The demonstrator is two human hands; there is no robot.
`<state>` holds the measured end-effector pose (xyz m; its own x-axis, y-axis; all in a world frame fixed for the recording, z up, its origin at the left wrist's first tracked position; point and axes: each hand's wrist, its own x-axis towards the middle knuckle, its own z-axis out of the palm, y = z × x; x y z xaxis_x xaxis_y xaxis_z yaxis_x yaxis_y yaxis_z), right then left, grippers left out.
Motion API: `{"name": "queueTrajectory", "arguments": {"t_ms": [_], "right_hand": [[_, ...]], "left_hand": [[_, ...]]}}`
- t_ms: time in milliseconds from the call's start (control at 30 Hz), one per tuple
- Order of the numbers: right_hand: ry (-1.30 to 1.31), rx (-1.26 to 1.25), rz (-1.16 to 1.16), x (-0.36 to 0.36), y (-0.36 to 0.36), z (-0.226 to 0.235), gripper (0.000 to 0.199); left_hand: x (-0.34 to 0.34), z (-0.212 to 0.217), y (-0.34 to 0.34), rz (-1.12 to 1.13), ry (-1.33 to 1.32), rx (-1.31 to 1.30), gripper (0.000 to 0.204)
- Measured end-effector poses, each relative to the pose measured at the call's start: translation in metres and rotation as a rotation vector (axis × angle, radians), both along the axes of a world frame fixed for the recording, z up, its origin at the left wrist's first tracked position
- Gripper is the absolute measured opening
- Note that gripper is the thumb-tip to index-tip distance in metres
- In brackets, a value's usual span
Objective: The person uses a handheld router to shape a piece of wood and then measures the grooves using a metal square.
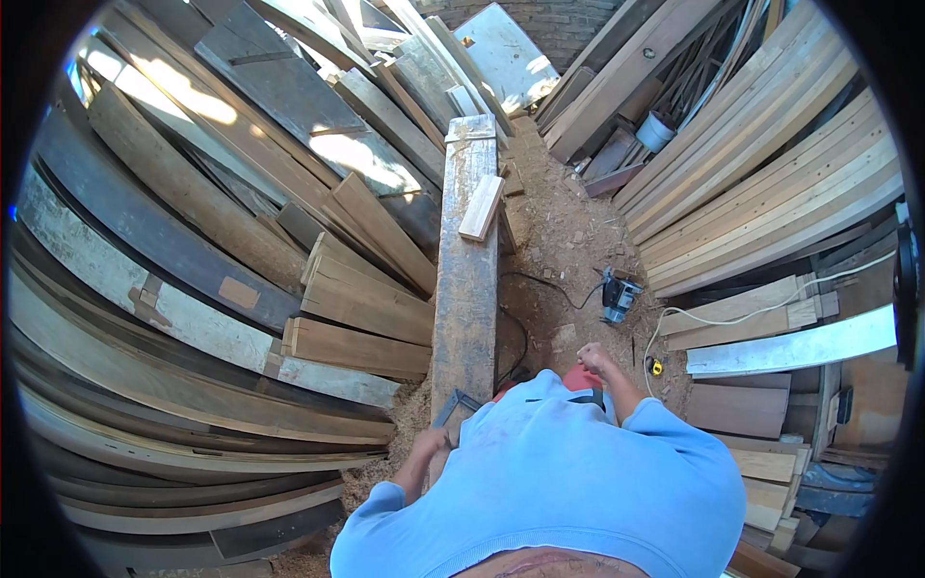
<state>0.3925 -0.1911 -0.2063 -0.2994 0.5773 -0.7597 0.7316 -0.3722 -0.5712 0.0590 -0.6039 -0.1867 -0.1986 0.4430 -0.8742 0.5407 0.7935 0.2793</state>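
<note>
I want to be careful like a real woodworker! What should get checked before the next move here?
1. Left hand at the metal square on the long plank's near end: ok.
2. Right hand has a closed grip on the red tool: ok, though the tool is mostly hidden.
3. Square sitting flat against the plank: cannot tell.
4. Small wood block lying loose and overhanging the plank's edge: not ok.
5. Black cord looping over the sawdust beside the plank: not ok, it could snag.

Left hand [436,441] on metal square [453,405], right hand [593,358] gripping red tool [578,379], long beam [465,279]
</note>
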Motion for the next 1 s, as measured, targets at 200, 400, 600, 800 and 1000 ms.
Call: {"name": "queueTrajectory", "arguments": {"t_ms": [200,400,600,800,1000], "right_hand": [[0.035,0.011,-0.211,0.035,0.000,-0.020,0.015],[-0.023,-0.037,-0.378,0.062,0.008,-0.011,0.014],[-0.081,-0.114,-0.266,0.098,0.017,-0.050,0.014],[-0.110,-0.182,-0.172,0.093,0.066,-0.046,0.016],[-0.109,-0.187,-0.206,0.096,0.121,-0.029,0.021]], "left_hand": [[-0.026,0.053,0.141,0.043,0.323,0.313,0.049],[-0.018,0.091,0.262,0.048,0.402,0.609,0.065],[-0.026,0.098,0.358,0.004,0.497,0.654,0.074],[-0.070,0.079,0.450,0.004,0.626,0.634,0.077],[-0.103,0.045,0.544,-0.009,0.646,0.438,0.098]]}}
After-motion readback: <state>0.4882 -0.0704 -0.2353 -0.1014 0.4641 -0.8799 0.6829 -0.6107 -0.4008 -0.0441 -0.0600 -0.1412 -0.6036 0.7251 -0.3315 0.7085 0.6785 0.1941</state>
